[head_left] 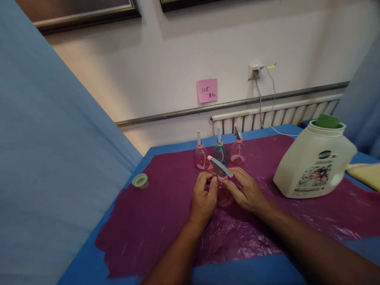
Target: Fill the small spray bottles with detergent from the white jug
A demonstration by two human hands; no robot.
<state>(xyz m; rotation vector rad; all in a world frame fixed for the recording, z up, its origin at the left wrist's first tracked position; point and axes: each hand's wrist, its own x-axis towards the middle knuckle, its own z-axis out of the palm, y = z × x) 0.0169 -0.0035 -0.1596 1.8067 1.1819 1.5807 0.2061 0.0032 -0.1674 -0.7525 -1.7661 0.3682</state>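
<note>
A small clear pink spray bottle with a grey trigger head and pink collar stands on the purple sheet. My left hand is curled around its left side near the neck. My right hand grips the collar and the bottle from the right. Behind it stand three more small spray bottles: a pink one, a bluish one and another pink one.
A large white detergent jug with its green cap resting on the open mouth stands at the right. A pale green lid lies at the left on the blue table cover. A yellow cloth lies at the far right. A wall with a radiator is behind.
</note>
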